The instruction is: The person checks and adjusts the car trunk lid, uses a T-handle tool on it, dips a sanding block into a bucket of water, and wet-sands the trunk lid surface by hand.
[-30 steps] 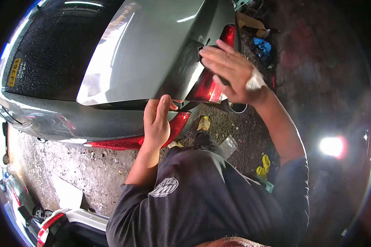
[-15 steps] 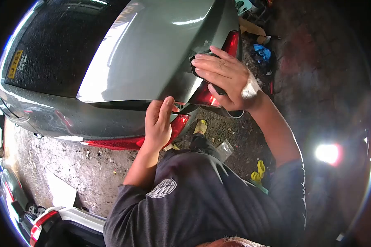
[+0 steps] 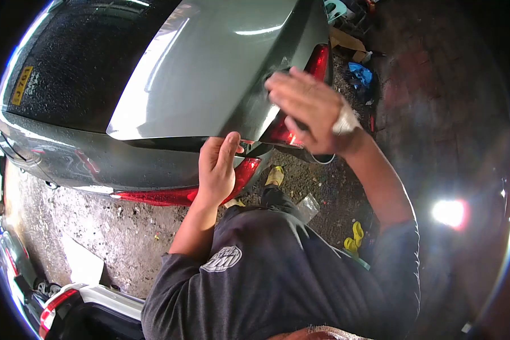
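A grey car's trunk lid (image 3: 209, 73) stands slightly raised from the body. My left hand (image 3: 217, 167) grips its lower edge, thumb on top and fingers hidden underneath. Smeared by motion, my right hand (image 3: 311, 107) lies with long, nearly straight fingers over a dark pad (image 3: 272, 75) on the lid's corner. Most of that pad is covered by the hand, so its exact kind cannot be told. The red lid tail light (image 3: 319, 61) shows beyond and below this hand. A second tail light (image 3: 164, 198) runs along the car body, below my left hand.
Wet rear glass (image 3: 62, 68) is at upper left. On the rough ground lie a blue plastic bag (image 3: 360, 73), a cardboard piece (image 3: 347, 42), yellow footwear (image 3: 354, 237) and a white sheet (image 3: 84, 262). A white car (image 3: 110, 297) is at lower left.
My right hand is now blurred and has shifted slightly, staying over the lid corner; less of the dark pad shows. My left hand keeps its hold on the lid edge.
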